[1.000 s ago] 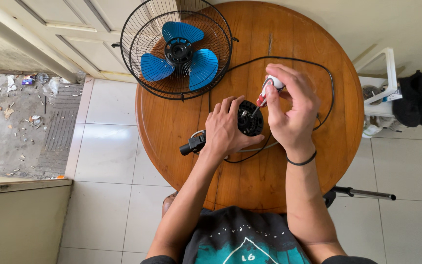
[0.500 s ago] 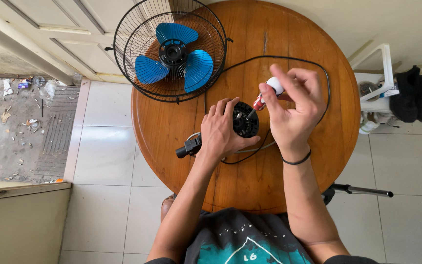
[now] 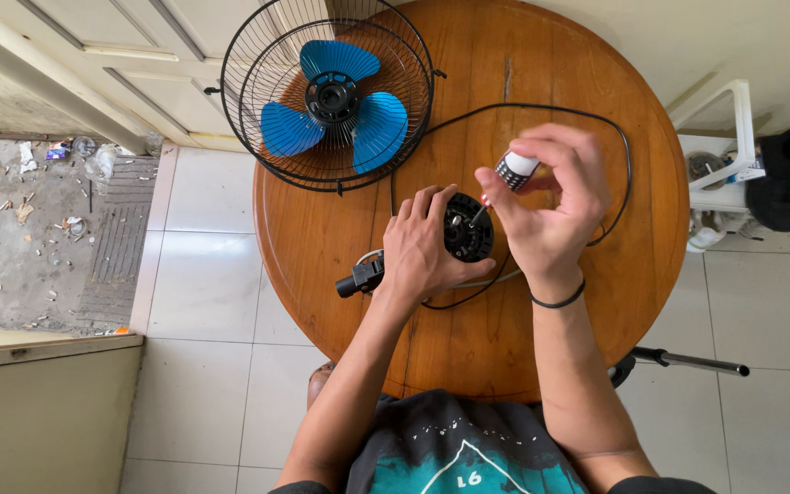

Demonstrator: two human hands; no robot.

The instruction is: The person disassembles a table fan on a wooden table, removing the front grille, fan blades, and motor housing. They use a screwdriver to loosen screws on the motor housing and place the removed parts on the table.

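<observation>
We are oiling the motor (image 3: 466, 229), which sits mid-table (image 3: 596, 302), just below the fan cage (image 3: 258, 165). Our left hand (image 3: 418, 256) grips it; our right hand (image 3: 550, 215) pinches the bottle (image 3: 516, 169), nozzle at the hub. Next, we judge, a gentle squeeze, tip held steady.

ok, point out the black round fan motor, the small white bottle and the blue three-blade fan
black round fan motor (image 3: 468, 229), head view, on its dark face beside the left hand's fingers.
small white bottle (image 3: 516, 167), head view, on its white body between the right hand's fingers.
blue three-blade fan (image 3: 378, 128), head view, on the right blade.
</observation>
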